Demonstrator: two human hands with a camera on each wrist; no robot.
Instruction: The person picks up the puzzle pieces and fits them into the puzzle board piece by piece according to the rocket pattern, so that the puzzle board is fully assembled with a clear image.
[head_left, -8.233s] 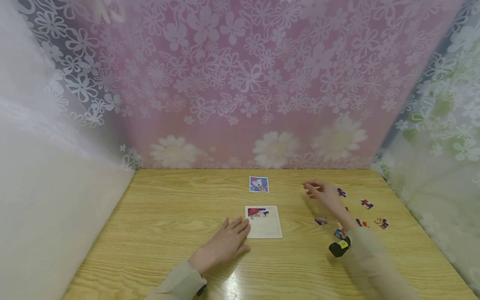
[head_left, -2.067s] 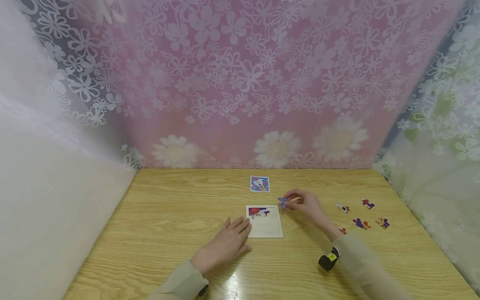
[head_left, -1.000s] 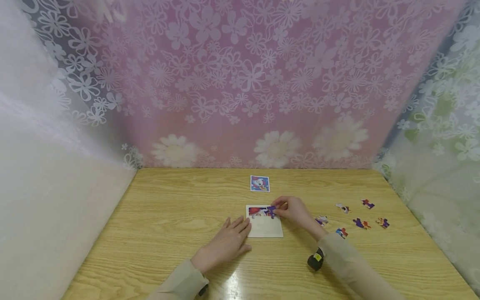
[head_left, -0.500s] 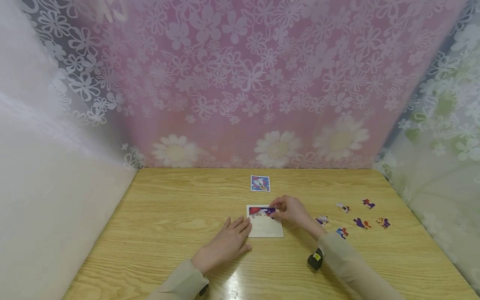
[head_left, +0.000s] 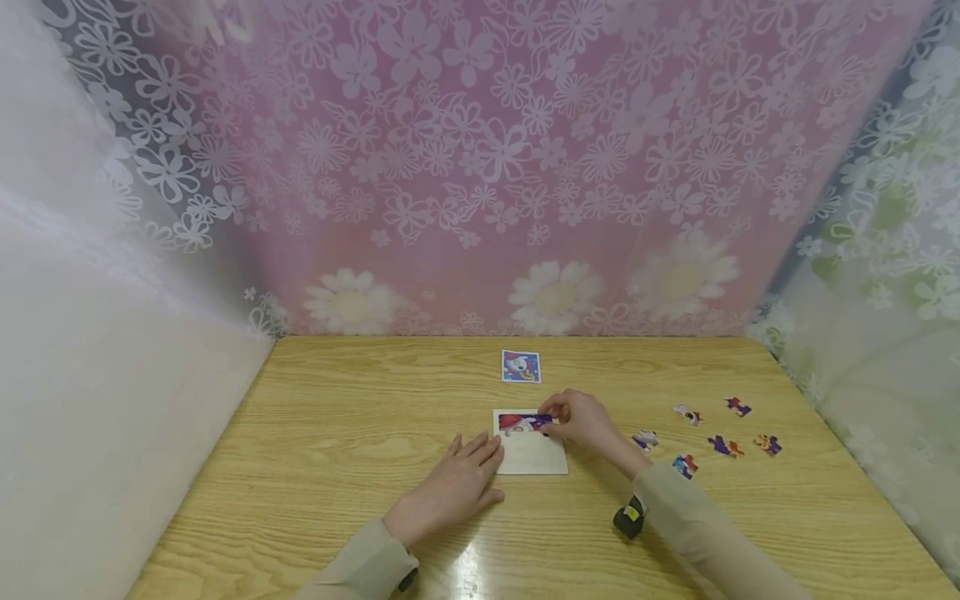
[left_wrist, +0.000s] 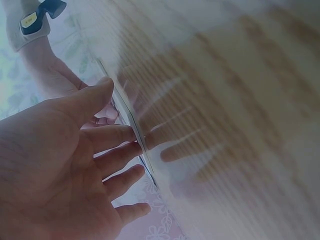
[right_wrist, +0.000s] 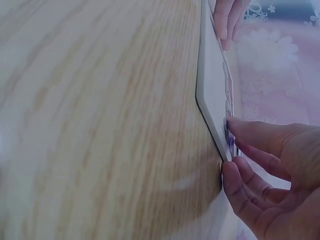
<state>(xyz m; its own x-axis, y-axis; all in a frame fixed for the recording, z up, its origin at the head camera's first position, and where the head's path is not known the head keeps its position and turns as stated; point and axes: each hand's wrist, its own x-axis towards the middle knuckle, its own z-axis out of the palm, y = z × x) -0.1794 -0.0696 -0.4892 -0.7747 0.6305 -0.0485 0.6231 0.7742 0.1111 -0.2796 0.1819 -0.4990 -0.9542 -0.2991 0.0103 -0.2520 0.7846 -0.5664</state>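
Observation:
A white puzzle board (head_left: 531, 458) lies mid-table, with a red-and-white piece (head_left: 513, 422) in its top row. My right hand (head_left: 557, 419) pinches a purple puzzle piece (head_left: 542, 422) at the board's top right. In the right wrist view its curled fingers (right_wrist: 260, 140) lie on the purple piece (right_wrist: 231, 144) and the thumb sits at the board's edge (right_wrist: 209, 100). My left hand (head_left: 480, 457) rests flat on the table, fingertips touching the board's left edge. The left wrist view shows those straight fingers (left_wrist: 117, 134) against the board (left_wrist: 122, 102).
A small picture card (head_left: 521, 367) lies beyond the board. Several loose puzzle pieces (head_left: 723, 447) are scattered on the wooden table (head_left: 337, 433) to the right. Flowered curtains close off the back and both sides.
My right hand picked up the purple piece on the right, carried it left to the board and set it down in the top row. The left hand stayed put.

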